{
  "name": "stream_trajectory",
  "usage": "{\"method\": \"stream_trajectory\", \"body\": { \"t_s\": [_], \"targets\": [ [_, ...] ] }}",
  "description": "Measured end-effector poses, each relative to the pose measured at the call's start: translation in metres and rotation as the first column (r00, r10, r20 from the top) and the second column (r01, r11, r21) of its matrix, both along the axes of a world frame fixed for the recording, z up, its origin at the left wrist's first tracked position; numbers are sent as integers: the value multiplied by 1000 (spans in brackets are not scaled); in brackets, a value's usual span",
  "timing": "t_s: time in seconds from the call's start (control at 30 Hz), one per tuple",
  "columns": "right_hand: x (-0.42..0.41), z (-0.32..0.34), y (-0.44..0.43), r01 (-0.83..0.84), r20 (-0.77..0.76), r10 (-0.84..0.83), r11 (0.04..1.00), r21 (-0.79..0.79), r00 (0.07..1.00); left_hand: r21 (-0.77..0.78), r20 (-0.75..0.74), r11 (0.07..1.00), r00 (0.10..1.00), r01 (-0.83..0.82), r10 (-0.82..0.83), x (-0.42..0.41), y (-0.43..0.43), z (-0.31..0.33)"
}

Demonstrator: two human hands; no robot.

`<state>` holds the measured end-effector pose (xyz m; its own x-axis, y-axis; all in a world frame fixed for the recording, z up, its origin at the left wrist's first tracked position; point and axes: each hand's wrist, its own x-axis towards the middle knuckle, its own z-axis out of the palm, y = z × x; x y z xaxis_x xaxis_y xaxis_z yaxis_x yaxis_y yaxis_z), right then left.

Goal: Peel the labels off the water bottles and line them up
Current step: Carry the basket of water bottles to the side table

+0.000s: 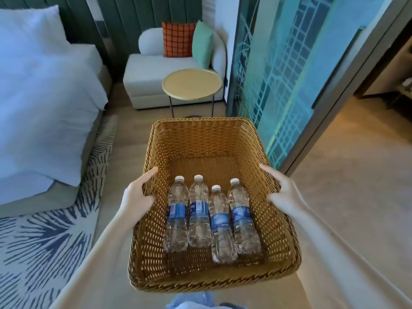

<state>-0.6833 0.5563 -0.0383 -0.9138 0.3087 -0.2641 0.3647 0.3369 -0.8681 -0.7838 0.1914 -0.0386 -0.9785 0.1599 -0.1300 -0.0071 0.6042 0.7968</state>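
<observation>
We carry a rectangular woven wicker basket [207, 139] over bare wood floor [347, 197], our left hand [136, 197] and right hand [283, 190] gripping opposite rims; four clear labelled water bottles [199, 210] (white-capped) lie between them, a round yellow side table [191, 84] beyond.

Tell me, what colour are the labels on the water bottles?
Blue wrap-around labels with white print, seen in the head view.

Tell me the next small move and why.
Probably set the basket down, perhaps on the round table ahead: the left hand and right hand both grip its sides, and the four bottles lying inside all have blue labels on, so neither hand is free to peel.
</observation>
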Motion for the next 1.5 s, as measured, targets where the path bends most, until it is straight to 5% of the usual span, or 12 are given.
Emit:
{"method": "stream_trajectory", "body": {
  "t_s": [1.17,1.5],
  "targets": [
    [-688,9,168,-164,-103,163,986,-3,981,88,26,976,980,-199,197,-630,166,23],
    [-792,20,190,7,-138,1,998,57,990,109,-5,992,998,-56,57,-787,203,39]
  ]
}}
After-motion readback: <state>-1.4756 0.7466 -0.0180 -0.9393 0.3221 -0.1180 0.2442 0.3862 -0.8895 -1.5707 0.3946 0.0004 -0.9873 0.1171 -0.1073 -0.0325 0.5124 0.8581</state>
